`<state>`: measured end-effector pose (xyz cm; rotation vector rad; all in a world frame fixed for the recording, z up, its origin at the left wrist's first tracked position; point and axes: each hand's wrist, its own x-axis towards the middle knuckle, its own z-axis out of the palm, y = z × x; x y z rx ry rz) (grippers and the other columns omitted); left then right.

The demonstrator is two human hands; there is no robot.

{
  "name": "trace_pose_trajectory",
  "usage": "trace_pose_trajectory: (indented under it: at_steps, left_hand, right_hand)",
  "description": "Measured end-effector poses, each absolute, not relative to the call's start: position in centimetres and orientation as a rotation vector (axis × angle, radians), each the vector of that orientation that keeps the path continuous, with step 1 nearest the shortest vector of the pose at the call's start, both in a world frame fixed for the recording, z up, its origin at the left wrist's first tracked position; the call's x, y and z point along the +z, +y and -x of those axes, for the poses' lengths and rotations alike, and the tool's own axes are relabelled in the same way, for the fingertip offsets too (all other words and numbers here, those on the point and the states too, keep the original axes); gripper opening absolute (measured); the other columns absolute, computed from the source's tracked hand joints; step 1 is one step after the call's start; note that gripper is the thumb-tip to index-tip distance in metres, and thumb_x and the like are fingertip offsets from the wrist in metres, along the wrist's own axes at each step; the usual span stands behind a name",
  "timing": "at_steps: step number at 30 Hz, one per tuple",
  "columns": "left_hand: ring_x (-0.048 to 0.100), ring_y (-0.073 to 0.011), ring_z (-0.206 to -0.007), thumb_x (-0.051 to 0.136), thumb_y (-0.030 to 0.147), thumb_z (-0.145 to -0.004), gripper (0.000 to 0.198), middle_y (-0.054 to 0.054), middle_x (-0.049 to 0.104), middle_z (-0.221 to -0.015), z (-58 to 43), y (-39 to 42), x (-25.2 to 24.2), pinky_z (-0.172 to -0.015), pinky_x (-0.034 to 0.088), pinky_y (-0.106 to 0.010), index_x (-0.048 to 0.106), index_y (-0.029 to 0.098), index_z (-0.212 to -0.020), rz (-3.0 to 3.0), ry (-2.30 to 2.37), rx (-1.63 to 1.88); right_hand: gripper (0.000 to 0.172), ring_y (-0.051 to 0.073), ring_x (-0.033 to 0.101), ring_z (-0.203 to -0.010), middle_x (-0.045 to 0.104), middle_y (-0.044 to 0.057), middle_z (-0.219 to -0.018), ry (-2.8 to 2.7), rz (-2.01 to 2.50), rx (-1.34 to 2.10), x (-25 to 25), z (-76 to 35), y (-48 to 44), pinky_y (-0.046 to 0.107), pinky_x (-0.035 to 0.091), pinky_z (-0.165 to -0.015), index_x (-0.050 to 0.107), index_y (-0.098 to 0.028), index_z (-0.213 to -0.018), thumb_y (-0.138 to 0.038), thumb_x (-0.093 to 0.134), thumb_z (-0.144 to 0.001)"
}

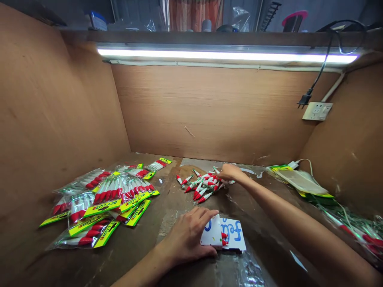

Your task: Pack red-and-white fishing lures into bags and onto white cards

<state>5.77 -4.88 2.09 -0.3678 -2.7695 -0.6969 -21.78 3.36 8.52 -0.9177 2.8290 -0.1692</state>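
- Right now my right hand (229,172) is stretched well forward, lying on the far edge of the loose heap of red-and-white lures (202,185), fingers curled down among them; I cannot tell whether it has closed on one yet.
- The heap lies ahead of and slightly right of my left hand (188,235), just below and left of my right one. The lures fan out with their red tips mostly pointing toward me and to the left.
- My left hand rests flat and open on a white card (227,235) near my body, pressing it to the worktop (143,255); red lure tips peek out from beneath it.
- Blue handwriting on that card reads something like "fel"; my fingers hide the rest.
- To the left, well apart from both hands, lie packed bags (104,203) with yellow-green headers printed "BETLURE", seen upside down.
- More yellow-edged packets (299,181) sit at the right wall, their print too small to read.
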Motion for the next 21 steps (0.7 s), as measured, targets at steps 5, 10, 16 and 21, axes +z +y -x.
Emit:
trace_pose_trajectory:
  at_steps: [5,10,16,21]
  left_hand:
    - [0.049,-0.0318,-0.110,0.107,0.034,-0.055,0.112,-0.003,0.050,-0.125,-5.8,-4.9,1.4,-0.096,0.046,-0.043,0.034,0.034,-0.140,0.364,-2.734,-0.773]
    - [0.050,-0.0357,-0.110,0.102,0.039,-0.061,0.102,-0.008,0.049,-0.124,-5.6,-5.2,0.7,-0.095,0.046,-0.045,0.038,0.030,-0.140,0.280,-2.737,-0.781]
    - [0.047,-0.0347,-0.114,0.101,0.036,-0.062,0.105,-0.006,0.047,-0.129,-5.4,-5.4,0.5,-0.097,0.045,-0.044,0.034,0.031,-0.142,0.253,-2.748,-0.744]
    - [0.048,-0.0330,-0.111,0.104,0.030,-0.059,0.110,-0.003,0.049,-0.127,-5.4,-5.6,0.3,-0.096,0.046,-0.044,0.032,0.034,-0.142,0.211,-2.756,-0.681]
  right_hand:
    - [0.043,0.015,0.061,-0.074,0.069,0.013,-0.095,2.613,1.139,-0.562,10.0,20.7,8.8,0.021,0.041,-0.059,0.064,-0.010,-0.105,-0.042,0.037,-0.096]
    - [0.035,0.012,0.054,-0.067,0.065,0.005,-0.083,2.015,1.308,-0.873,7.9,16.6,16.8,0.022,0.039,-0.057,0.065,-0.013,-0.100,-0.044,0.062,-0.085]
    - [0.016,0.016,0.059,-0.078,0.068,0.001,-0.085,2.373,1.358,-0.677,3.8,11.4,18.8,0.027,0.041,-0.069,0.072,-0.023,-0.092,-0.033,0.061,-0.088]
    - [0.016,0.017,0.053,-0.089,0.060,0.003,-0.090,2.514,1.648,-0.744,2.0,9.5,15.8,0.028,0.037,-0.074,0.072,-0.026,-0.087,-0.039,0.063,-0.089]
